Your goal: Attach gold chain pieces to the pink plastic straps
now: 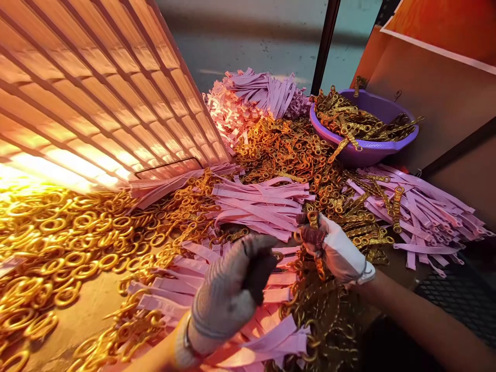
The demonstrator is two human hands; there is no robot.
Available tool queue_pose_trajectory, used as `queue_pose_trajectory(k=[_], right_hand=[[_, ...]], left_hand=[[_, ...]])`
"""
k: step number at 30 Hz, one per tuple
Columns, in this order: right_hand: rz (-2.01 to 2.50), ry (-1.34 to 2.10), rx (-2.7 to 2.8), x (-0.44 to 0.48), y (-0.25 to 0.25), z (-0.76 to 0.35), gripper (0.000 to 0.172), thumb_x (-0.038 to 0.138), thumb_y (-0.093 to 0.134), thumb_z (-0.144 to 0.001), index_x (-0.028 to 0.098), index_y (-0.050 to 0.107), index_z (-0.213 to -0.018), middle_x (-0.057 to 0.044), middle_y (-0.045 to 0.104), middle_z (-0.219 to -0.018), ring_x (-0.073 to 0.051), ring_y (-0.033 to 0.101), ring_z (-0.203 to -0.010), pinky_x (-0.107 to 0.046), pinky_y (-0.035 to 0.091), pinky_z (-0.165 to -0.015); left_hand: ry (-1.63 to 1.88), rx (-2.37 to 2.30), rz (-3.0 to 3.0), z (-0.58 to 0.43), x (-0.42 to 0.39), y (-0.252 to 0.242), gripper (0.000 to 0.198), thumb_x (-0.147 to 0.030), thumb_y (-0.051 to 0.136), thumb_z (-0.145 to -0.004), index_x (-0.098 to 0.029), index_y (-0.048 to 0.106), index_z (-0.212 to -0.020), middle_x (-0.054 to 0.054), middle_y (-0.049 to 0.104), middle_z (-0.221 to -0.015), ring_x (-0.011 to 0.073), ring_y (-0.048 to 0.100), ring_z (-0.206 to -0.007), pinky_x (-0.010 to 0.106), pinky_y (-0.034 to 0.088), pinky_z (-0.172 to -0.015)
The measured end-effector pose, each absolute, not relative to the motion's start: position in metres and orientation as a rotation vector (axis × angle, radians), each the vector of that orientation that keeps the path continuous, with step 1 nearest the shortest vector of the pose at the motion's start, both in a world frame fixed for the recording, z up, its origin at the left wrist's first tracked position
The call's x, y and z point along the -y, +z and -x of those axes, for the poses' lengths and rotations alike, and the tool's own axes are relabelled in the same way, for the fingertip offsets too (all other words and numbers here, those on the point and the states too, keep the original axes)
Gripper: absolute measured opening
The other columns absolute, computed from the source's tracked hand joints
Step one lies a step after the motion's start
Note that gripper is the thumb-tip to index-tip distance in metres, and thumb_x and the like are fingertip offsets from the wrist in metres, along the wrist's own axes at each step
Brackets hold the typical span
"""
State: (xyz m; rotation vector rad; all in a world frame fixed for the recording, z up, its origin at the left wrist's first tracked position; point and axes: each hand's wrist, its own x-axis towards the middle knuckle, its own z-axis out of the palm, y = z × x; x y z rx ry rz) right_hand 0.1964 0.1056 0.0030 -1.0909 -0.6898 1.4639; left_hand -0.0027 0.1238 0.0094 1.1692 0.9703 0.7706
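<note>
My left hand [232, 292], in a grey-white glove with a darkened palm, hovers over pink fabric strips [228, 341]. Its fingers curve away from the thumb, and nothing shows between them. My right hand [335, 245] wears a white glove with dark, stained fingertips. Those fingers are closed on a gold-coloured metal link [320, 267] with ring-shaped ends; part of it is hidden by the fingers. Behind both hands lies a bundle of pink strips [259, 204]. Below my right hand are many twisted gold links [329, 315], partly in shadow.
Loose gold rings [81, 258] cover the left of the tabletop [93, 302]. A slatted, brightly lit panel [108, 93] leans at upper left. Smaller gold links [282, 147] are heaped behind. A purple basin [372, 150] holds gold pieces; more pink strips [430, 212] lie right.
</note>
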Motion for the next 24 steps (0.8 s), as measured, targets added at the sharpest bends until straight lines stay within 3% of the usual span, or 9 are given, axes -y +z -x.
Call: queue_pose_trajectory(k=[2, 5, 9, 13, 16, 20, 24], right_hand=[[1.079, 1.393, 0.762, -0.105, 0.006, -0.194, 0.037, 0.029, 0.083, -0.065, 0.021, 0.061, -0.094, 0.004, 0.056, -0.071, -0.006, 0.036, -0.052, -0.021, 0.027, -0.044], [1.066, 1.375, 0.884, -0.102, 0.008, -0.185, 0.036, 0.034, 0.08, -0.072, 0.022, 0.062, -0.101, 0.0, 0.064, -0.083, -0.011, 0.051, -0.064, -0.023, 0.042, -0.054], [1.212, 1.2, 1.279, -0.093, 0.006, -0.184, 0.036, 0.042, 0.06, -0.089, 0.022, 0.059, -0.119, -0.006, 0.068, -0.098, -0.02, 0.061, -0.088, -0.031, 0.052, -0.076], [1.561, 0.682, 1.86, -0.083, 0.007, -0.193, 0.033, 0.028, 0.056, -0.087, 0.019, 0.059, -0.119, -0.013, 0.064, -0.114, -0.026, 0.058, -0.106, -0.037, 0.047, -0.093], [1.66, 0.52, 2.234, -0.08, 0.01, -0.194, 0.021, 0.019, 0.055, -0.081, 0.015, 0.062, -0.1, -0.013, 0.064, -0.102, -0.025, 0.058, -0.092, -0.037, 0.046, -0.083], [1.683, 0.377, 2.371, -0.081, 0.007, -0.19, 0.011, 0.024, 0.056, -0.079, 0.019, 0.06, -0.088, -0.007, 0.06, -0.086, -0.022, 0.053, -0.079, -0.034, 0.04, -0.071], [1.566, 0.325, 2.337, -0.085, 0.005, -0.19, 0.008, 0.023, 0.059, -0.072, 0.02, 0.058, -0.08, -0.004, 0.058, -0.082, -0.02, 0.05, -0.078, -0.033, 0.035, -0.071]], left_hand=[[0.723, -0.952, -1.024, -0.001, -0.126, 0.008, 0.021, -0.033, 0.071, -0.079, -0.019, 0.068, -0.094, 0.003, 0.064, -0.076, 0.0099, 0.049, -0.056, 0.019, 0.036, -0.046], [0.525, -0.84, -0.801, -0.012, -0.124, 0.002, 0.029, -0.046, 0.065, -0.082, -0.017, 0.059, -0.085, -0.001, 0.056, -0.06, 0.0042, 0.031, -0.041, 0.016, 0.019, -0.038], [0.479, -0.862, -0.862, -0.022, -0.117, -0.003, 0.032, -0.046, 0.066, -0.082, -0.018, 0.052, -0.08, -0.004, 0.05, -0.053, 0.0043, 0.033, -0.041, 0.015, 0.024, -0.04], [0.536, -0.972, -1.127, -0.015, -0.118, -0.005, 0.026, -0.042, 0.066, -0.082, -0.016, 0.06, -0.081, -0.001, 0.055, -0.061, 0.0071, 0.043, -0.048, 0.016, 0.034, -0.044], [0.426, -0.946, -1.287, -0.009, -0.122, -0.008, 0.021, -0.035, 0.07, -0.077, -0.015, 0.063, -0.08, 0.002, 0.06, -0.071, 0.009, 0.047, -0.055, 0.017, 0.037, -0.046], [0.316, -0.814, -1.081, -0.004, -0.126, -0.014, 0.032, -0.047, 0.061, -0.085, -0.015, 0.059, -0.085, -0.002, 0.048, -0.056, 0.0065, 0.035, -0.044, 0.018, 0.026, -0.04], [0.397, -0.773, -0.861, 0.0, -0.128, -0.02, 0.034, -0.05, 0.064, -0.083, -0.017, 0.055, -0.084, -0.006, 0.041, -0.049, 0.0046, 0.028, -0.039, 0.017, 0.023, -0.038]])
